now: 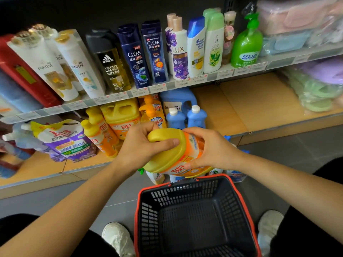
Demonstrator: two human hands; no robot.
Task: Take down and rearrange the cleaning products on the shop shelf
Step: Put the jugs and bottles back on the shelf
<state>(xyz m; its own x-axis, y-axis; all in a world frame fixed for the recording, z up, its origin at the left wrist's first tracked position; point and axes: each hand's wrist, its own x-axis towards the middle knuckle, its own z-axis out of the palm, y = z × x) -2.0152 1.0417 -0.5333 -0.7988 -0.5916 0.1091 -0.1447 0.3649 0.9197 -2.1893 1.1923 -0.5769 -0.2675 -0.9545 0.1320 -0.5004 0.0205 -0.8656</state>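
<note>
Shop shelving rose before us, shampoos above and cleaning products on the lower shelf point(232, 108). We held a yellow jug point(172, 154) tipped on its side, in the air between that shelf's front edge and the far rim of the basket point(185, 190). Our left hand point(141, 145) curled round the handle, thumb laid along the jug's shoulder. Our right hand point(209, 147) clamped round the labelled body, likely to share the weight and steer what looked a full, heavy jug. Bare board showed right of the blue bottles point(196, 117), which we judged the open room for setting it back. Floor bottles point(237, 175) stood just behind the basket, under the jug, so a low swing risked knocking them.
</note>
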